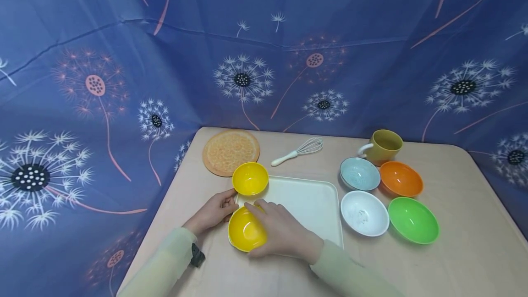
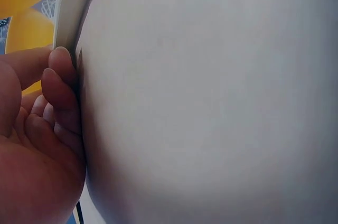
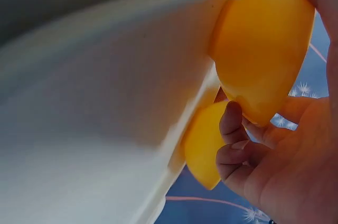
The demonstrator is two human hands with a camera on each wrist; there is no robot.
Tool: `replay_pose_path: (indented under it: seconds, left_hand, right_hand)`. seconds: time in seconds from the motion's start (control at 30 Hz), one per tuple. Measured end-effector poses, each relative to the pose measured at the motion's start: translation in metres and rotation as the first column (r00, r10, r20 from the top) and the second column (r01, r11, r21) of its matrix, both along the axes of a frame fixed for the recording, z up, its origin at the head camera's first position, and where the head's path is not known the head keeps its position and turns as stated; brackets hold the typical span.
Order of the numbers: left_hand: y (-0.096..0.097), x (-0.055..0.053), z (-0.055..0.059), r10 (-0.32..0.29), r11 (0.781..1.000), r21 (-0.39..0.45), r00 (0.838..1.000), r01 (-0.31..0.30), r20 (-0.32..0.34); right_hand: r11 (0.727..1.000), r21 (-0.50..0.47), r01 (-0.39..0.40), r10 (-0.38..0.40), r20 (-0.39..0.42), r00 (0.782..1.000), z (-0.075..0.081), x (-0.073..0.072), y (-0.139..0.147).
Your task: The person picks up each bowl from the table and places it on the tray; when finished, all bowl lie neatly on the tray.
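Observation:
My right hand (image 1: 284, 233) grips a yellow bowl (image 1: 243, 230) at the tray's near left corner, thumb and fingers spread around its sides. In the right wrist view this bowl (image 3: 264, 49) looks slightly tilted, its foot close to the tray. My left hand (image 1: 214, 212) is at the left edge of a white rectangular tray (image 1: 309, 200); in the left wrist view its curled fingers (image 2: 60, 92) pinch the tray's rim (image 2: 68, 18). A second yellow bowl (image 1: 250, 178) sits upright at the tray's far left corner. The right hand hides part of the tray's near side.
Right of the tray stand a light blue bowl (image 1: 360, 174), an orange bowl (image 1: 401, 178), a white bowl (image 1: 365, 213) and a green bowl (image 1: 414, 220). Behind them is a mustard mug (image 1: 385, 145). A whisk (image 1: 298, 151) and a round tan mat (image 1: 231, 150) lie toward the back.

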State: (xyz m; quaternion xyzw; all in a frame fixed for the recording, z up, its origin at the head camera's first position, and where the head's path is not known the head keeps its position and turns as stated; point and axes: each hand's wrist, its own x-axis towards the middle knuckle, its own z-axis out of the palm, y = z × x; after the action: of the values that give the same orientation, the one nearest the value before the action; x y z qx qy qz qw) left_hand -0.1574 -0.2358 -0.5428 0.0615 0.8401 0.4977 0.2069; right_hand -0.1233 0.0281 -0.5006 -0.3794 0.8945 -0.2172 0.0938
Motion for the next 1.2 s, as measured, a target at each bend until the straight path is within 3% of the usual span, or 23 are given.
replay_pose_path:
  seconds: [0.2,0.7,0.93,1.2]
  left_hand:
    - [0.0,0.0,0.001,0.005,1.0,0.008,1.0,-0.005,0.016]
    - [0.003,-0.002,0.0,0.04,0.999,-0.019,0.999,-0.04,0.014]
    - [0.003,-0.002,0.0,0.033,0.999,-0.003,0.999,-0.033,0.019]
    - [0.004,-0.002,0.0,0.055,0.998,-0.004,0.998,-0.055,0.021]
  right_hand:
    - [0.999,0.002,-0.033,0.033,-0.028,0.999,-0.001,0.002,-0.01]
    - [0.999,-0.023,-0.032,0.031,-0.051,0.998,0.0,0.005,-0.024]
    - [1.0,-0.003,-0.011,0.011,-0.015,1.0,0.0,0.006,-0.022]
    - [0.999,-0.011,0.045,-0.044,0.088,0.995,0.003,0.004,-0.008]
